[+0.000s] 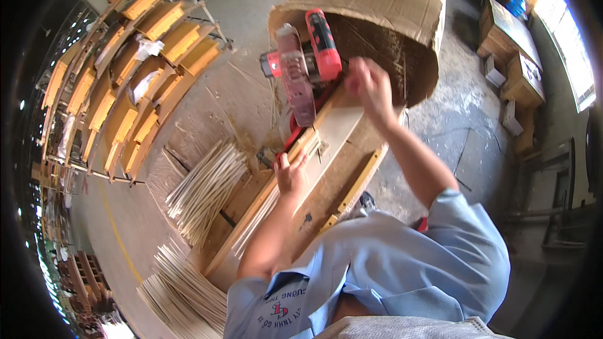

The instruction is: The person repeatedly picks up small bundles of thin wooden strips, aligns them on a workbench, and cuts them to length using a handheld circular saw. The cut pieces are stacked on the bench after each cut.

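Note:
A red and black power saw [323, 47] with a cloudy see-through cover [295, 75] stands over a long wooden bench [342, 132]. Just this side of it, my left hand [291, 177] has its fingers closed on a bundle of thin pale wooden strips [261, 218], close to the saw. The strips lie lengthwise along a wooden rail, and their far ends [308, 144] show beyond my fingers. My right hand [369, 85] is raised to the right of the saw, its fingers bent and smeared by motion; whether anything is in them does not show.
Loose piles of pale strips [207, 188] lie left of the bench, with another pile [182, 292] nearer me. A big open cardboard box [377, 0] stands behind the saw. A yellowish wood bar [359, 182] lies along the bench's right edge. Racks of wooden parts [132, 88] stand far left.

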Available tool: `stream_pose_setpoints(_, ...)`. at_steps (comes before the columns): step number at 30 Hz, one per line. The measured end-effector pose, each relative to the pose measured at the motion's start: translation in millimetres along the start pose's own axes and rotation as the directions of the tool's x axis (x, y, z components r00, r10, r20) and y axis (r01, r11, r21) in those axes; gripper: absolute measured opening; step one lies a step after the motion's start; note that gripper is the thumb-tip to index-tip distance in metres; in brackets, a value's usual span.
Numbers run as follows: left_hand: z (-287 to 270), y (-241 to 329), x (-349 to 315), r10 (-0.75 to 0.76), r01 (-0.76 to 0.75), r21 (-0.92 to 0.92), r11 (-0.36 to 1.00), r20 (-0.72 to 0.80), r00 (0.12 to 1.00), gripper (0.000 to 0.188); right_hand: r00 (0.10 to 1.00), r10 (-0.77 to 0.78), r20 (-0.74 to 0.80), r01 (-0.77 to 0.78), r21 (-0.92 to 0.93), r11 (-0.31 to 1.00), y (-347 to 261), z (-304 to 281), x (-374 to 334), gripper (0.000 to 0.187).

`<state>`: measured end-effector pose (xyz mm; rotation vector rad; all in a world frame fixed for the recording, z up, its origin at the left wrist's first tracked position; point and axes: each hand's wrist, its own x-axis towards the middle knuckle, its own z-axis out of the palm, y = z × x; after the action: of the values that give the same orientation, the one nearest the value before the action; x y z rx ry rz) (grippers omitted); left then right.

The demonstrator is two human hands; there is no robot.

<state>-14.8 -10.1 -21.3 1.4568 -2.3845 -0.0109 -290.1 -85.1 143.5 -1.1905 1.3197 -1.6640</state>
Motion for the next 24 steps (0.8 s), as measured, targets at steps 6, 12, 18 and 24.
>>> stream_pose_setpoints(6, -2.1, 3.2, 15.0, 0.000, 0.000, 0.043, 0.999, -0.002, 1.000, 0.033, 0.904, 0.079, 0.421, 0.209, -0.594, 0.777, -131.2, 39.2, 67.0, 0.081)
stream_pose_setpoints(12, -2.5, 6.8, 19.0, 0.003, -0.004, 0.036, 0.999, 0.002, 1.000, 0.032, 0.895, 0.181, 0.408, 0.212, -0.746, 0.632, -136.6, 62.9, 117.0, 0.043)
stream_pose_setpoints(18, -0.5, 9.6, 18.1, -0.023, 0.021, 0.045, 0.999, 0.037, 0.999, 0.032, 0.944, 0.053, 0.325, 0.195, -0.680, 0.707, -103.8, 67.2, 129.3, 0.042)
stream_pose_setpoints(24, 2.0, 2.0, 17.6, -0.001, -0.001, 0.052, 0.999, 0.033, 0.999, 0.034, 0.950, 0.081, 0.302, 0.162, -0.697, 0.698, -105.0, 69.1, 128.7, 0.045)
